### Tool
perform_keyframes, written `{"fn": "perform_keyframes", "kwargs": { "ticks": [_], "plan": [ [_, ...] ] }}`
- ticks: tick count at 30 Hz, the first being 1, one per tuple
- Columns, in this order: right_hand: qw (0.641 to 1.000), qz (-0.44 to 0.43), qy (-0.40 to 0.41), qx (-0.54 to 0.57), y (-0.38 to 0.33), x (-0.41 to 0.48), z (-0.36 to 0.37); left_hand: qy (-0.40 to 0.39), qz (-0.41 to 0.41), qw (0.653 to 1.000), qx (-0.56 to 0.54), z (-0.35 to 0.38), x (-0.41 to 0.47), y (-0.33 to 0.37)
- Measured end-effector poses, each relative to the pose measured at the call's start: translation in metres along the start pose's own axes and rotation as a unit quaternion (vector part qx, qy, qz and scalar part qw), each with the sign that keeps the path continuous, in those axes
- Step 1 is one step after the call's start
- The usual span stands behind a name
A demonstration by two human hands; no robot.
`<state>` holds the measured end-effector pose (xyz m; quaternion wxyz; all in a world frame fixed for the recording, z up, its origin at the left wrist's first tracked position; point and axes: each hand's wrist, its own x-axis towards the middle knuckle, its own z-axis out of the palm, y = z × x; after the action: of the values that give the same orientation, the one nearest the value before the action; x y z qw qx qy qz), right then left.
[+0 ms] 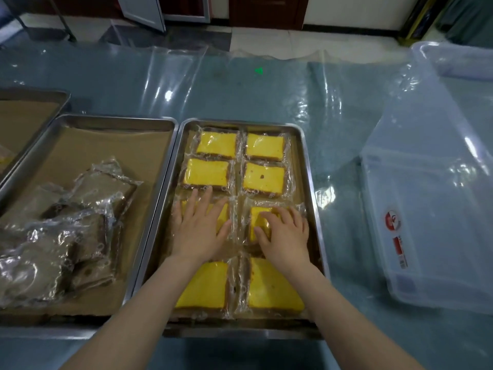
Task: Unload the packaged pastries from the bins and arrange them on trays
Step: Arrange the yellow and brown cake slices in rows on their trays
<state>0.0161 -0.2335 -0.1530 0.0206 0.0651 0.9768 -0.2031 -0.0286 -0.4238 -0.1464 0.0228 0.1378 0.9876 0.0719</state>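
A steel tray (309, 182) in front of me holds several clear-wrapped yellow pastries in two columns, such as the far left one (216, 144). My left hand (198, 228) lies flat, fingers spread, on the third pastry of the left column (223, 213), covering most of it. My right hand (284, 232) rests with curled fingers on the third pastry of the right column (260, 218). Two more pastries (272, 287) lie under my forearms at the tray's near end.
A second steel tray (112, 121) lined with brown paper stands to the left, with a loose heap of wrapped brown pastries (61, 231). Part of a third tray (32, 93) shows at the far left. A clear plastic bin (432, 204) stands at the right on the plastic-covered table.
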Motion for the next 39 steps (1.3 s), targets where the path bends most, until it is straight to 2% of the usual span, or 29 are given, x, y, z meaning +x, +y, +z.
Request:
{"fn": "perform_keyframes", "kwargs": {
  "ticks": [2, 4, 8, 11, 24, 30, 36, 39],
  "plan": [
    [0.999, 0.001, 0.047, 0.012, -0.004, 0.014, -0.004, 0.005, 0.002, 1.0, -0.011, -0.003, 0.015, -0.003],
    [0.998, -0.002, 0.055, 0.029, -0.007, 0.034, -0.007, 0.003, -0.004, 1.0, -0.013, -0.004, 0.031, -0.008],
    [0.996, -0.004, -0.047, 0.078, -0.016, 0.08, -0.009, -0.02, -0.034, 0.999, -0.017, -0.003, 0.065, -0.016],
    [0.994, -0.017, -0.102, 0.043, -0.016, 0.099, -0.006, -0.083, -0.05, 0.995, -0.015, 0.0, 0.081, -0.021],
    [0.998, 0.035, -0.027, 0.044, -0.012, 0.098, -0.006, -0.076, -0.028, 0.996, -0.029, 0.006, 0.077, -0.017],
    [0.998, 0.004, 0.059, 0.012, -0.018, 0.125, -0.021, -0.017, 0.001, 1.0, 0.001, 0.002, 0.095, -0.011],
    [0.993, -0.01, -0.082, -0.08, -0.016, 0.165, -0.02, -0.064, 0.014, 0.998, 0.015, 0.0, 0.151, -0.015],
    [0.99, -0.008, -0.093, -0.109, -0.01, 0.174, -0.022, -0.093, 0.006, 0.996, -0.008, 0.004, 0.159, -0.025]
  ]
}}
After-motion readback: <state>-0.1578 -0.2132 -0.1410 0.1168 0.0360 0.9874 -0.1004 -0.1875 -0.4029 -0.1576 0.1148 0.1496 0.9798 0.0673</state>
